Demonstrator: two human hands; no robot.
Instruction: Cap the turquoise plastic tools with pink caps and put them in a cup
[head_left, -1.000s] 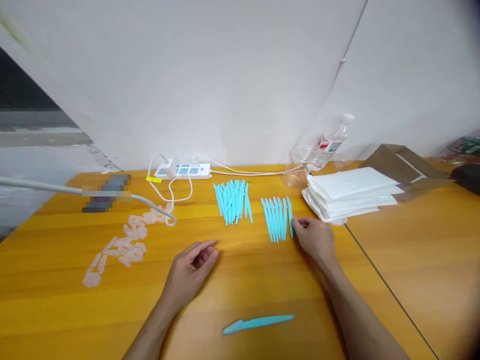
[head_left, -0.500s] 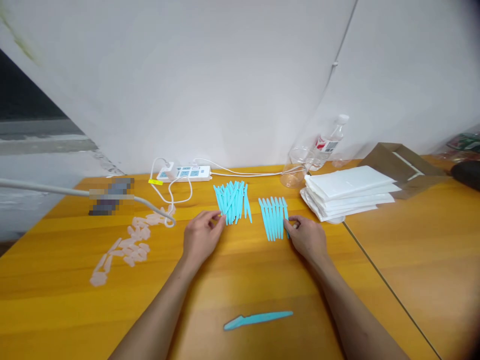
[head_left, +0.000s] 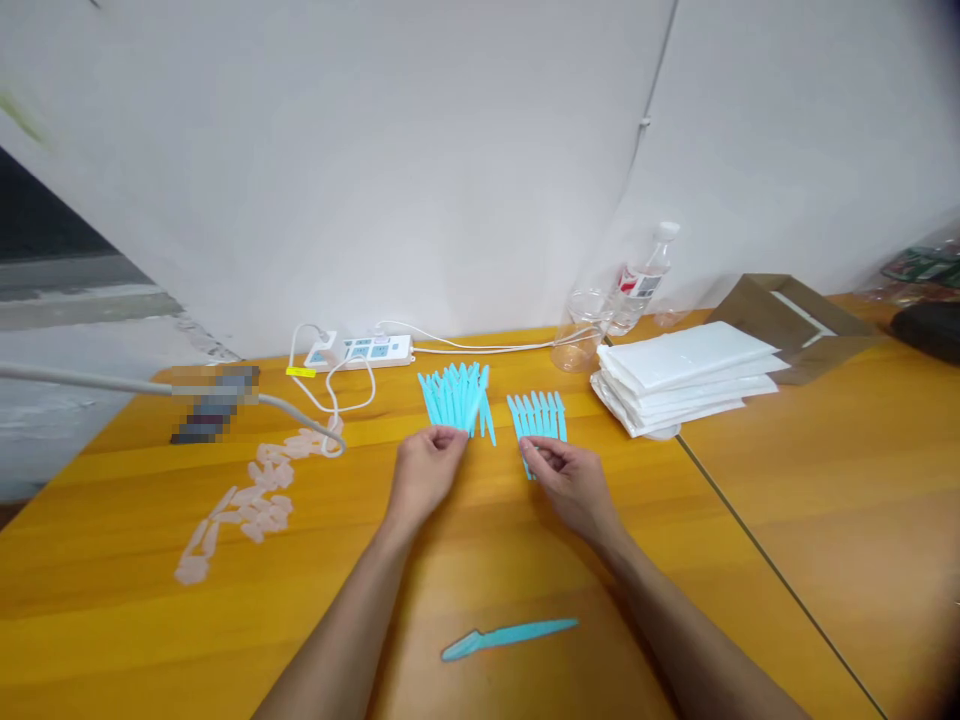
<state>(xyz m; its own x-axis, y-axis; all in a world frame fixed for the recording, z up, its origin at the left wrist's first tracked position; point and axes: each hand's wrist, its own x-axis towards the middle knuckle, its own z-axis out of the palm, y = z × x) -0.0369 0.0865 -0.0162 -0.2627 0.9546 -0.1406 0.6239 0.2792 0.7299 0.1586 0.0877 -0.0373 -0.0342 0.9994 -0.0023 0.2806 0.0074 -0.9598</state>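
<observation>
My left hand is closed, its thumb and fingertips pinching one light-blue eyebrow razor at the near side of a loose pile of blue razors. My right hand hovers over the lower ends of a neat row of blue razors. Its fingers are curled with a gap behind the thumb, and I see nothing between them; they hide part of the row. Closer to me, between my forearms, lies a single blue razor with a clear cover on its blade end.
Translucent pinkish covers lie scattered at left, by a cable and a blurred-out object. Behind stand a power strip, a clear cup and a bottle. White packets and a brown box sit at right.
My right hand has moved left from the row's right end to its left part. My left hand has shifted slightly right, with a razor now raised at its fingertips. The view has shifted slightly.
</observation>
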